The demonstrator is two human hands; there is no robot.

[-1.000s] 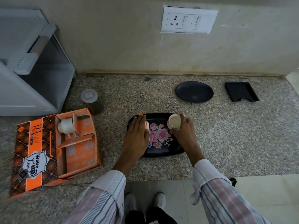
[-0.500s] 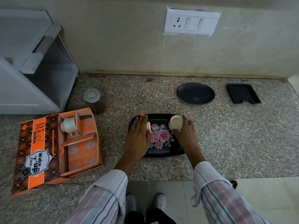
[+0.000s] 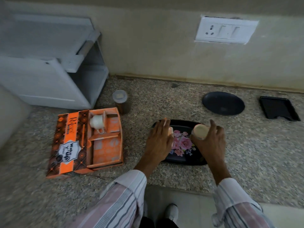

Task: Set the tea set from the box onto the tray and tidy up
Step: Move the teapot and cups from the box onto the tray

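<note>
1. I stood at a speckled granite counter [image 3: 164, 99] against a beige wall, with a white switch-and-socket plate [image 3: 226, 30] on the wall above my hands.
2. Both my hands were over the black floral tray [image 3: 182, 143], which lay flat on the counter directly in front of me.
3. My right hand [image 3: 212, 142] had its fingers curled round a cream cup [image 3: 199, 131] at the tray's right end; the cup's pale round face was tipped toward me, and I could not tell whether that was its mouth or its base.
4. My left hand [image 3: 160, 142] lay palm down over the tray's left end with fingers fairly straight. A small pale piece [image 3: 170, 130] showed at its edge beside the painted roses; the hand hid most of it, so I could not tell whether I gripped it or only rested on it.
5. Left of my left hand, well apart from the tray, the orange box [image 3: 85, 142] lay open on the counter.
6. In the box's far compartment a white cup [image 3: 97, 123] lay on its side, handle toward me. The larger near compartment showed only its orange patterned lining.
7. Just beyond the box stood a brown jar [image 3: 121, 102] with a clear lid.
8. Beyond my right hand lay a round black plate [image 3: 223, 103], and farther right a small black rectangular tray [image 3: 278, 110], both bare.
9. A white cabinet [image 3: 49, 76] stood at the far left of the counter.
</note>
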